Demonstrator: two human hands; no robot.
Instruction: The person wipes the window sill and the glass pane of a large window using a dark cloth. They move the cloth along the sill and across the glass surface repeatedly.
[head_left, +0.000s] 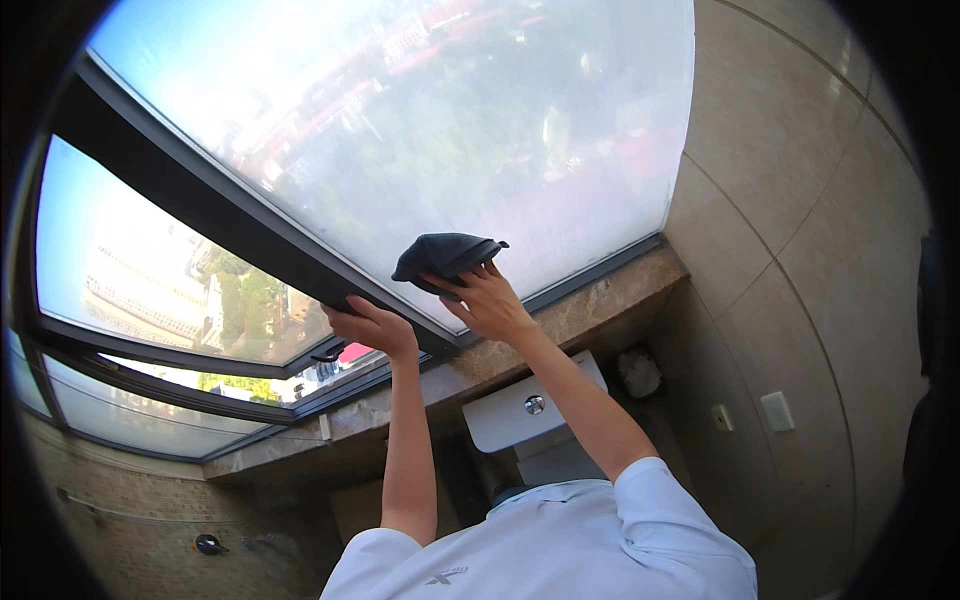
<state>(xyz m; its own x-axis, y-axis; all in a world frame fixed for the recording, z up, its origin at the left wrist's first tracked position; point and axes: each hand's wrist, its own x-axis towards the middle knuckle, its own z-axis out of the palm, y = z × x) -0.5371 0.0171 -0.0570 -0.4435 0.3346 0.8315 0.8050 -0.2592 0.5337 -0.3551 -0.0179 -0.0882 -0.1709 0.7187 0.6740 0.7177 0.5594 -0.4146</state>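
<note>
A folded dark cloth (448, 256) lies against the lower part of a large, hazy window pane (465, 135). The fingers of my right hand (487, 300) are spread on the cloth and press it to the glass near the bottom corner. To the left, my left hand (371, 324) grips the dark window frame post (247, 217) between the large pane and a tilted-out window sash (172, 277). A small dark window handle (328, 352) sits just below that hand.
Below the window runs a brown stone sill (607, 300). Under it stand a white toilet cistern (536, 405) with a round chrome button and a bin (637, 373) with a light liner. A tiled wall (795, 225) with switch plates rises at the right.
</note>
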